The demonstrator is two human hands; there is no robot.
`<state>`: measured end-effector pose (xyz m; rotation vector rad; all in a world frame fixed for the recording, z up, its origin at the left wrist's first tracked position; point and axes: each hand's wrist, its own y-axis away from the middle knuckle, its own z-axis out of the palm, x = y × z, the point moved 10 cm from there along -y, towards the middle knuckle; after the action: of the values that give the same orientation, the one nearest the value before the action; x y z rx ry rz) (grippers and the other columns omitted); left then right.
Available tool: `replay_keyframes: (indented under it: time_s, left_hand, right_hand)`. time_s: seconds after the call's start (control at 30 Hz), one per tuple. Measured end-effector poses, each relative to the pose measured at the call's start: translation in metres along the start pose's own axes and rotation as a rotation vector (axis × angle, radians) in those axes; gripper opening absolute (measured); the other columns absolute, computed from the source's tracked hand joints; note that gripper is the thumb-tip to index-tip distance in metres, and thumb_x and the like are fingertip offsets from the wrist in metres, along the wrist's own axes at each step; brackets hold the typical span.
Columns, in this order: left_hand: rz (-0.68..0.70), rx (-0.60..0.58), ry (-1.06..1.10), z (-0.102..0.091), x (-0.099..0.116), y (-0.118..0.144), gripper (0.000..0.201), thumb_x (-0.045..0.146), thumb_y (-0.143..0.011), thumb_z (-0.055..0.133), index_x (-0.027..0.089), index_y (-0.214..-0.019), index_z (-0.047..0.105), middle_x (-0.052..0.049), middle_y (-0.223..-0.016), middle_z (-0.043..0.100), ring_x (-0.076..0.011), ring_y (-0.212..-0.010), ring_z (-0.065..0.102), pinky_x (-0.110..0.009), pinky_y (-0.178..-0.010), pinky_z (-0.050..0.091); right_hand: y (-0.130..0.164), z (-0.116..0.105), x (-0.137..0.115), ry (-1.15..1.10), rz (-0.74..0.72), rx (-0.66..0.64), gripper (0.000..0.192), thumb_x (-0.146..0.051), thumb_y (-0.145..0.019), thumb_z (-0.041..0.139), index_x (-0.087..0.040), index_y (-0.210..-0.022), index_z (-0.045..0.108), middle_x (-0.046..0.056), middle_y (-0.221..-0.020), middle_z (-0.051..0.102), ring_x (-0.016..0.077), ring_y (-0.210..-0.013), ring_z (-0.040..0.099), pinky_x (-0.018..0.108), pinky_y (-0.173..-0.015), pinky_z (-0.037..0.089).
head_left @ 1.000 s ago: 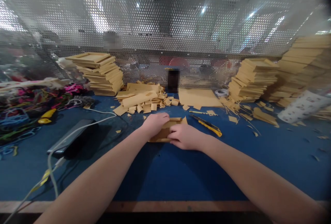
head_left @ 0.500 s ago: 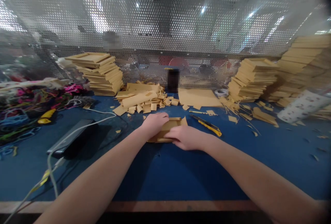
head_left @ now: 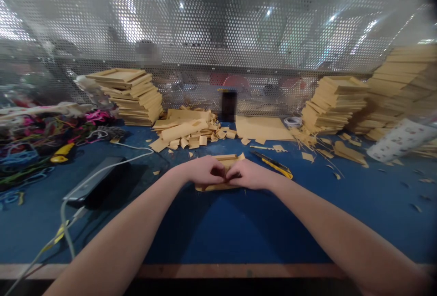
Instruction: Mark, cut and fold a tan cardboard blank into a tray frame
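— Where are the hands?
— Left hand (head_left: 204, 171) and right hand (head_left: 250, 174) meet fingertip to fingertip, pinching the small kraft-paper piece (head_left: 223, 159) flat on the blue worktop (head_left: 218, 227).
— Advice?
— Press the crease evenly (the paper looks thin).
— Beyond?
— A yellow utility knife (head_left: 273, 164), paper scraps (head_left: 187, 132), stacked paper trays (head_left: 131, 95), then a perforated metal screen (head_left: 218, 36).

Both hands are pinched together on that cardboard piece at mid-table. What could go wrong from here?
1. The yellow utility knife lies just beside the right hand; a sideways sweep might catch it.
2. Loose cardboard scraps lie just behind the cardboard piece and might get mixed in.
3. The left hand and right hand cover the piece, so a crooked fold could go unnoticed.
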<state>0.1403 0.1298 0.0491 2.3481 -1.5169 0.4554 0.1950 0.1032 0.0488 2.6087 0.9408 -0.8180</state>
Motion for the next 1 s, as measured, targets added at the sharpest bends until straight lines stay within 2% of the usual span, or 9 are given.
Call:
replay_keyframes:
  time_s: [0.1, 0.23, 0.43, 0.67, 0.83, 1.0]
  left_hand:
    - [0.007, -0.101, 0.101, 0.007, 0.002, 0.004, 0.023, 0.041, -0.082, 0.065, 0.022, -0.094, 0.068, 0.002, -0.084, 0.069, -0.0127, -0.075, 0.062, -0.020, -0.064, 0.042]
    - [-0.013, -0.156, 0.168, 0.013, -0.001, 0.003, 0.025, 0.041, -0.080, 0.069, 0.023, -0.098, 0.068, 0.002, -0.089, 0.070, -0.0138, -0.080, 0.063, -0.021, -0.070, 0.044]
    - [-0.041, -0.181, 0.201, 0.019, -0.009, 0.002, 0.026, 0.044, -0.078, 0.070, 0.023, -0.094, 0.070, 0.001, -0.087, 0.070, -0.0144, -0.079, 0.062, -0.023, -0.071, 0.044]
    - [-0.057, -0.174, 0.246, 0.018, -0.011, 0.002, 0.028, 0.042, -0.084, 0.063, 0.025, -0.106, 0.068, 0.001, -0.096, 0.070, -0.0146, -0.086, 0.062, -0.023, -0.077, 0.044]
    - [-0.094, -0.170, 0.254, 0.020, -0.017, 0.003, 0.027, 0.041, -0.086, 0.058, 0.025, -0.104, 0.069, 0.002, -0.089, 0.070, -0.0136, -0.078, 0.062, -0.022, -0.068, 0.044]
    - [-0.090, -0.166, 0.251, 0.017, -0.012, 0.003, 0.023, 0.035, -0.084, 0.060, 0.026, -0.103, 0.070, 0.004, -0.090, 0.070, -0.0119, -0.076, 0.060, -0.021, -0.068, 0.043]
  right_hand:
    - [0.001, -0.003, 0.006, -0.030, 0.050, 0.015, 0.017, -0.025, -0.081, 0.068, -0.020, -0.095, 0.076, 0.001, -0.088, 0.075, 0.0156, -0.079, 0.065, 0.024, -0.072, 0.042]
    - [0.001, -0.005, 0.009, -0.018, 0.081, 0.006, 0.016, -0.028, -0.081, 0.067, -0.019, -0.092, 0.076, 0.001, -0.084, 0.074, 0.0155, -0.075, 0.064, 0.024, -0.070, 0.042]
    - [0.001, -0.001, 0.003, -0.047, 0.040, -0.054, 0.017, -0.025, -0.085, 0.062, -0.019, -0.095, 0.075, 0.002, -0.088, 0.074, 0.0149, -0.078, 0.064, 0.023, -0.073, 0.042]
    - [0.003, -0.008, 0.009, 0.022, 0.095, 0.021, 0.017, -0.027, -0.083, 0.065, -0.020, -0.096, 0.075, 0.002, -0.089, 0.074, 0.0168, -0.079, 0.064, 0.025, -0.073, 0.043]
    - [0.005, -0.010, 0.005, 0.054, 0.079, 0.031, 0.016, -0.026, -0.085, 0.063, -0.020, -0.093, 0.075, 0.002, -0.086, 0.074, 0.0155, -0.077, 0.064, 0.025, -0.071, 0.042]
    - [0.004, -0.008, 0.001, 0.070, 0.040, 0.019, 0.015, -0.024, -0.085, 0.062, -0.020, -0.091, 0.075, 0.001, -0.083, 0.073, 0.0144, -0.074, 0.063, 0.024, -0.069, 0.041]
